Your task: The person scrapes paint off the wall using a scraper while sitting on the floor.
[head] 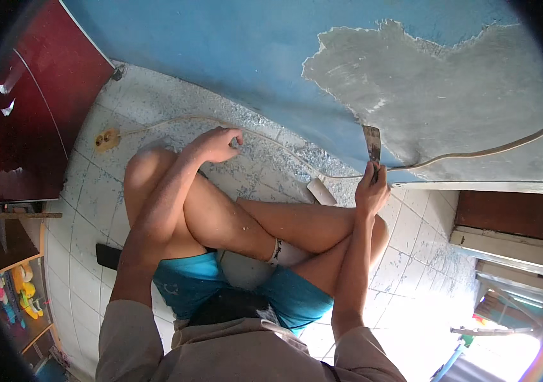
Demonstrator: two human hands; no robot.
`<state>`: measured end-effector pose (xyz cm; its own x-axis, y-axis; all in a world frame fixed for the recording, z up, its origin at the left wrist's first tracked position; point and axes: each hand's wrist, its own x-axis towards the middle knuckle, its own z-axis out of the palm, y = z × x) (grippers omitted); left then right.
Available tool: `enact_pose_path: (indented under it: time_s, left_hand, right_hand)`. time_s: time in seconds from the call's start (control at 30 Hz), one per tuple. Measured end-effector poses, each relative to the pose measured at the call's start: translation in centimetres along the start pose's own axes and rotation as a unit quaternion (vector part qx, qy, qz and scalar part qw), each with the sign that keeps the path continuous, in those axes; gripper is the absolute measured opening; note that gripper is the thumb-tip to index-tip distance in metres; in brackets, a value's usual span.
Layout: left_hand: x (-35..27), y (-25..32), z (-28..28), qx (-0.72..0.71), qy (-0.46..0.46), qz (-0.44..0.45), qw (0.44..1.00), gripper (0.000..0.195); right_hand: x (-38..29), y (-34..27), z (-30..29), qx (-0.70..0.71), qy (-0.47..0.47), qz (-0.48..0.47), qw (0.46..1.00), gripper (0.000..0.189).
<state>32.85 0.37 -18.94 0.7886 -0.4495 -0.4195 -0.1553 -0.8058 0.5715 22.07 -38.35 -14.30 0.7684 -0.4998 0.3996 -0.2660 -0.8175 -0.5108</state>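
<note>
My right hand (pixel 371 188) grips a putty knife (pixel 372 142) by its handle. The worn, stained blade points up to the wall, its tip at the ragged lower edge where blue paint (pixel 233 47) meets bare grey plaster (pixel 443 95). Whether the blade presses on the wall is hard to tell. Over my bent knee hangs my left hand (pixel 216 144), loosely curled and holding nothing visible. Paint flakes (pixel 252 167) litter the tiled floor beneath it, thickest along the wall's foot. A small pale block (pixel 321 191) lies on the floor beside my shin.
An extension cord ending in a socket block (pixel 107 140) runs along the wall's foot and up across the plaster. To the left stand a glossy red cabinet (pixel 23 105) and a shelf with colourful toys (pixel 25 291). A dark phone-like object (pixel 107 256) lies near my thigh.
</note>
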Motion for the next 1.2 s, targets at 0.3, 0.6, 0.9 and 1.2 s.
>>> enact_pose_path:
  time_s: [0.3,0.6,0.9,1.2]
  left_hand:
    - [-0.4,0.0,-0.2,0.012,0.0,-0.002,1.0,0.034]
    - [0.2,0.9,-0.4,0.005,-0.048,-0.032,0.998,0.037]
    - [-0.5,-1.0,0.3,0.004,-0.017,-0.011,1.0,0.033]
    - [0.5,1.1,-0.4,0.01,-0.043,-0.036,0.998,0.034]
  right_hand:
    - [-0.8,-2.2,1.0,-0.011,-0.005,-0.015,1.0,0.025]
    - [-0.9,-1.2,0.6,0.023,0.009,0.003,1.0,0.026]
    - [-0.8,-3.8,0.7,-0.02,-0.008,-0.041,0.999,0.024]
    - [-0.8,-2.3,0.5,-0.021,0.005,-0.015,1.0,0.024]
